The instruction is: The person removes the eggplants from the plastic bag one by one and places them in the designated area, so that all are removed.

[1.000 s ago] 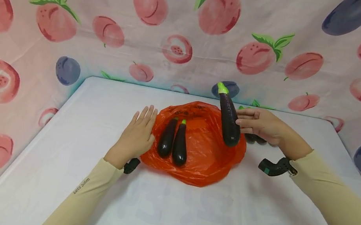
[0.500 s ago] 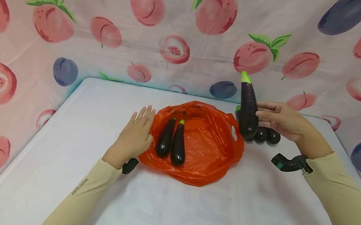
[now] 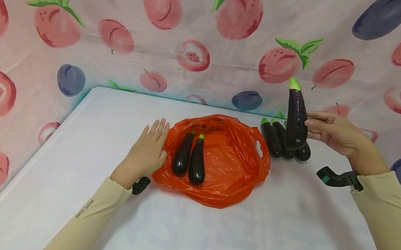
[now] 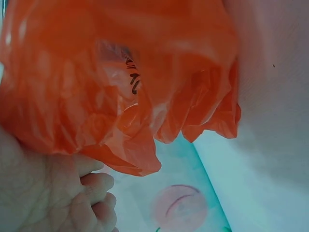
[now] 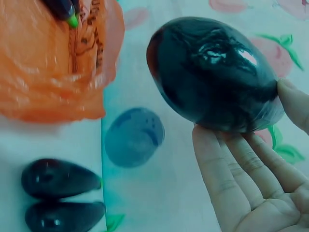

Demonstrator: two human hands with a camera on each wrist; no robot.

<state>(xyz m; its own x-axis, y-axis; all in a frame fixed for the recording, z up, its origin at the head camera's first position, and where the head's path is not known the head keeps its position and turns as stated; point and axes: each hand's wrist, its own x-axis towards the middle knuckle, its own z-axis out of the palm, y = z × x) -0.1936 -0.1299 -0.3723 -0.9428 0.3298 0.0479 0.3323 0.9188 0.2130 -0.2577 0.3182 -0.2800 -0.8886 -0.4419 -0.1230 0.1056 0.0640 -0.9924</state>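
My right hand (image 3: pixel 338 135) pinches an eggplant (image 3: pixel 297 119) between thumb and fingertips, raised above the table's back right, its green stem end up. In the right wrist view its glossy dark rounded end (image 5: pixel 212 77) fills the space between thumb and fingers (image 5: pixel 256 164). An open red plastic bag (image 3: pixel 229 165) lies mid-table, with two eggplants (image 3: pixel 198 164) side by side in its left half. My left hand (image 3: pixel 147 147) rests against the bag's left side, fingers straight. In the left wrist view, crinkled bag film (image 4: pixel 58 96) covers much of the picture above that hand.
Right of the bag, more eggplants (image 3: pixel 271 137) lie in a row on the white table (image 3: pixel 243 247), partly behind the held one. A fruit-print cloth (image 3: pixel 224 80) hangs along the table's back edge. The bag's handle loop (image 3: pixel 259 148) faces that row.
My right hand has carried the eggplant up and to the right, from over the bag's right rim to above the row on the table. My left hand stays at the bag.
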